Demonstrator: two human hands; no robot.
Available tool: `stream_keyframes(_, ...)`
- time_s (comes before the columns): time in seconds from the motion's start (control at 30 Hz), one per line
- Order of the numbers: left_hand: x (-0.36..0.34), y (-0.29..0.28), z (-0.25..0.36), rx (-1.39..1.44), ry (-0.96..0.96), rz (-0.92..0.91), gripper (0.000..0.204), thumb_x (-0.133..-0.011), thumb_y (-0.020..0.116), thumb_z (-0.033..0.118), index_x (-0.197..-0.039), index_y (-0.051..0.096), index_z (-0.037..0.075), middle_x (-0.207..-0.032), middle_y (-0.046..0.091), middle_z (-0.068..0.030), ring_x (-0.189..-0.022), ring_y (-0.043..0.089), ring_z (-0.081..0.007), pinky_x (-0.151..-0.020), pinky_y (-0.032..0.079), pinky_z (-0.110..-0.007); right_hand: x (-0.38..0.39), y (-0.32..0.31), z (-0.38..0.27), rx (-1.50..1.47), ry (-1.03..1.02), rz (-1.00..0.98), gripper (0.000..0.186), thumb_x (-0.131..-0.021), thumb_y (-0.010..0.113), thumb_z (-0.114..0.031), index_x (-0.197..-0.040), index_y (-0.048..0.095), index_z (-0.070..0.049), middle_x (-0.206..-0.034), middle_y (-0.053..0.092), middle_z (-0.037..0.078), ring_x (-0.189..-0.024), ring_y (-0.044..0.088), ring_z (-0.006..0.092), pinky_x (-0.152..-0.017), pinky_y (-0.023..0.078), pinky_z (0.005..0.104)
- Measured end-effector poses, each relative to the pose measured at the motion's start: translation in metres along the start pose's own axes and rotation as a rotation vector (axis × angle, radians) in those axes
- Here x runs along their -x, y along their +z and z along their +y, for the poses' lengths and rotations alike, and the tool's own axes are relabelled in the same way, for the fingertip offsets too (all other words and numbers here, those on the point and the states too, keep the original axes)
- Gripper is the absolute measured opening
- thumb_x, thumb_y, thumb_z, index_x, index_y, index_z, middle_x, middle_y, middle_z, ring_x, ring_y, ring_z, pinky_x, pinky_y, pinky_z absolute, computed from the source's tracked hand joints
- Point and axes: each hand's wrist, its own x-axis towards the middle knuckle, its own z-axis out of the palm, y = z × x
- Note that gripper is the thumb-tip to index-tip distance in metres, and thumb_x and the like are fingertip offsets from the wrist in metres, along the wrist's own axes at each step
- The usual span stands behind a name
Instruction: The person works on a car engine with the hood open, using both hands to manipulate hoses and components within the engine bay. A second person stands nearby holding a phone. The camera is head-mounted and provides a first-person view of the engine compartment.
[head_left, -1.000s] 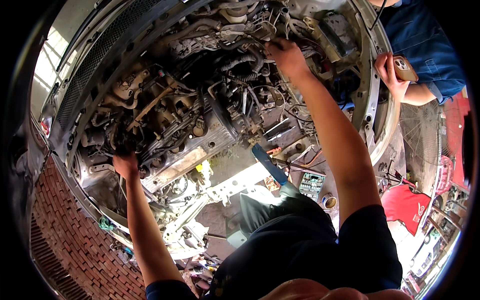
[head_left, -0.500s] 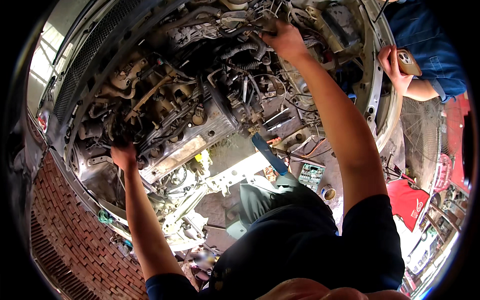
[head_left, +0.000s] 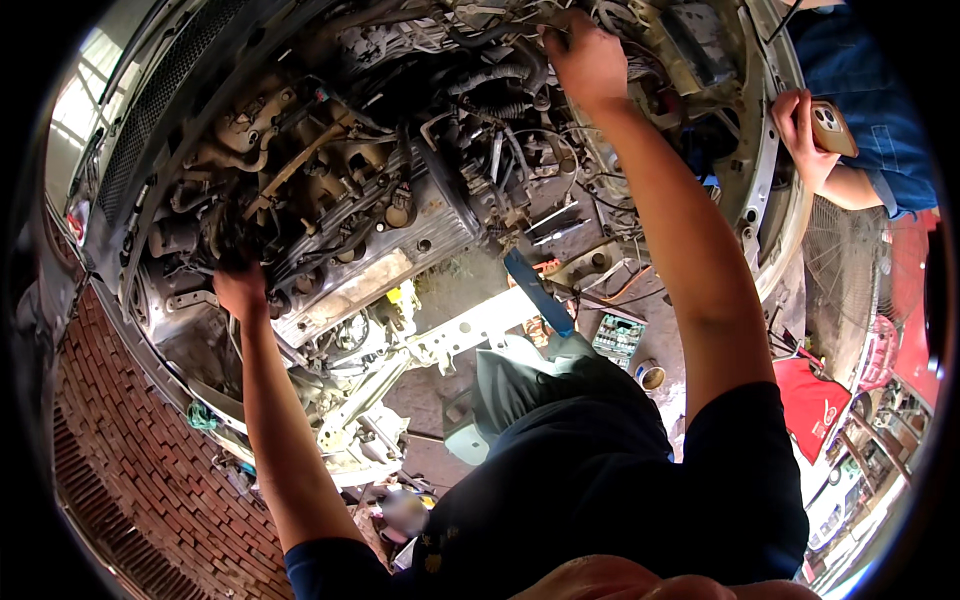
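Two spots are seemingly still being worked: left hand staying near the valve cover, right hand near a curved hose, fingers' opening and hold remaining unclear.

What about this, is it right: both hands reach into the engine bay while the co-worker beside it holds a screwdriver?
Not quite: the head view shows the co-worker's hand holding a phone, not a screwdriver. The left hand and right hand do reach into the engine bay.

Grey floor | on it: open tool case | round tin, just beside the case
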Motion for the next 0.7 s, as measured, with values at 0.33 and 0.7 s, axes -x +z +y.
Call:
stream_keyframes(0.33, -0.001, -0.008, 0.009, 0.030, -0.043, -0.032, 0.057, -0.094, 0.062, 0.060, -0.091, 0.075, 0.005, -0.088, 0.073, -0.0258, -0.086, 0.070, -0.0493, -0.073, 0.055, -0.060, -0.013, 0.004, 0.038, -0.683, 0.568, -0.443, 0.024, -0.093, 0.071, -0.028, -0.097, 0.077, -0.005, -0.073, 0.067, 0.006, -0.057, 0.058, 0.0188, -0.049, 0.041, 0.0362)
stream_keyframes(0.7, 0.001, -0.018, 0.020, 0.008, -0.087, -0.058, 0.056, -0.097, 0.057, 0.058, -0.090, 0.075, 0.005, -0.087, 0.074, -0.0250, -0.084, 0.071, -0.0484, -0.072, 0.057, -0.059, -0.032, 0.028, 0.011, -0.810, 0.780, -0.125, 0.014, -0.087, 0.077, -0.015, -0.094, 0.073, -0.003, -0.073, 0.063, 0.004, -0.048, 0.040, 0.0134, -0.045, 0.027, 0.0316)
